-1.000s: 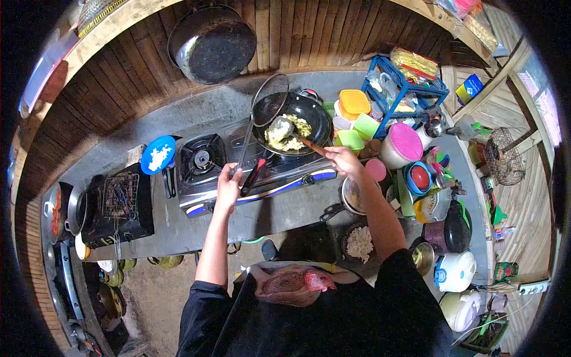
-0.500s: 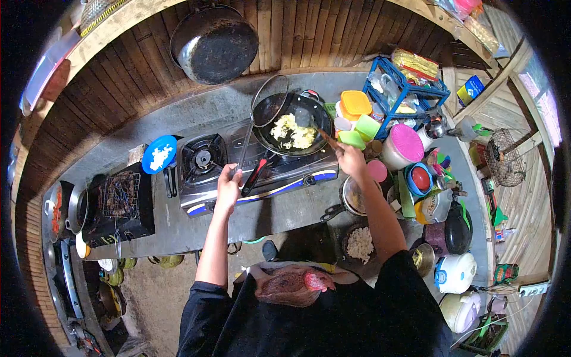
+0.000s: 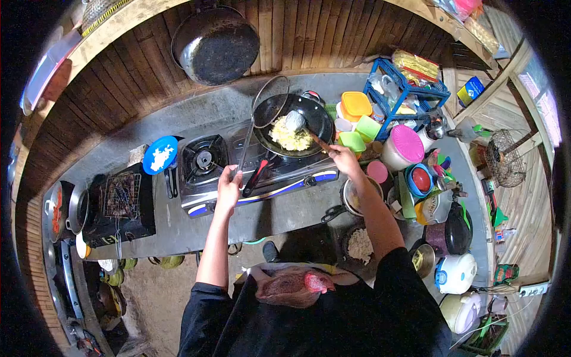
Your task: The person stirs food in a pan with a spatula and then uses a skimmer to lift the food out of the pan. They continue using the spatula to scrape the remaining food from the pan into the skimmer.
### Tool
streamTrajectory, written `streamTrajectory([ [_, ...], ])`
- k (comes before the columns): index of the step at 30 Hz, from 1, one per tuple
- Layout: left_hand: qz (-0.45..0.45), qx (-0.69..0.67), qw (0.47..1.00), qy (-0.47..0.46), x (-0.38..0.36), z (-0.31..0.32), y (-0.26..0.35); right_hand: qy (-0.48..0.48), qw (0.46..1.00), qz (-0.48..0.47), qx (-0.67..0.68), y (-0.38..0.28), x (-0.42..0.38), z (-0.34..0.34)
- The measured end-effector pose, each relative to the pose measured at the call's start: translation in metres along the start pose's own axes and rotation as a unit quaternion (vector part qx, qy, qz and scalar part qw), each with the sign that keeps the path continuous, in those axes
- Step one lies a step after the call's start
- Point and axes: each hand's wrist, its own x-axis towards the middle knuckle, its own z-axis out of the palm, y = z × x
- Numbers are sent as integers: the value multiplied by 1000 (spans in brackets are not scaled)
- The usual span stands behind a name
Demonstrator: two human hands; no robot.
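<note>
My left hand [image 3: 229, 189] grips the long metal handle of a round wire skimmer [image 3: 270, 102], which leans over the left rim of the black wok [image 3: 319, 122]. The wok sits on the right burner of a gas stove [image 3: 202, 160] and holds yellow, scrambled-looking food [image 3: 289, 140]. My right hand [image 3: 344, 159] holds a wooden-handled spatula [image 3: 295, 121]; its metal blade rests on the food near the wok's far side. The wok's red and black handle [image 3: 256, 174] points toward my left hand.
A blue plate [image 3: 159, 154] with white food lies left of the stove, beside a wire grill rack [image 3: 121, 194]. Coloured containers [image 3: 355, 102], a blue rack [image 3: 404, 89] and a pink-lidded pot [image 3: 406, 143] crowd the right. A large pan [image 3: 215, 44] hangs on the wall.
The spatula swept from the wok's left side to its right rim, then back to the middle far side. My right hand followed. My left hand stayed still on the skimmer handle.
</note>
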Motion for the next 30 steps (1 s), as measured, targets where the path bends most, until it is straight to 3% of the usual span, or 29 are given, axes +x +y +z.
streamTrajectory([
  [2,8,-4,1000,1,3,0,-6,55,998,-12,16,3,1,-1],
  [5,16,-13,1000,0,5,1,-10,74,994,-6,-75,0,6,-2],
  [8,3,-22,1000,-5,2,2,-6,92,993,-1,-75,3,13,14],
  [16,4,-31,999,-14,2,3,-4,1,1000,0,-15,-10,14,25],
  [18,-7,-41,999,-6,3,2,-5,-62,998,-27,18,-19,4,1],
  [21,16,-25,1000,3,6,0,-9,-40,998,-34,-43,-26,-9,-28],
  [22,14,-32,999,5,5,0,-8,34,989,-140,-45,-11,-7,-25],
  [26,13,-35,999,-1,8,2,-7,111,982,-66,-139,-5,-9,-30],
  [30,-10,-30,999,-8,8,9,-1,92,972,-5,-218,-13,-15,-28],
])
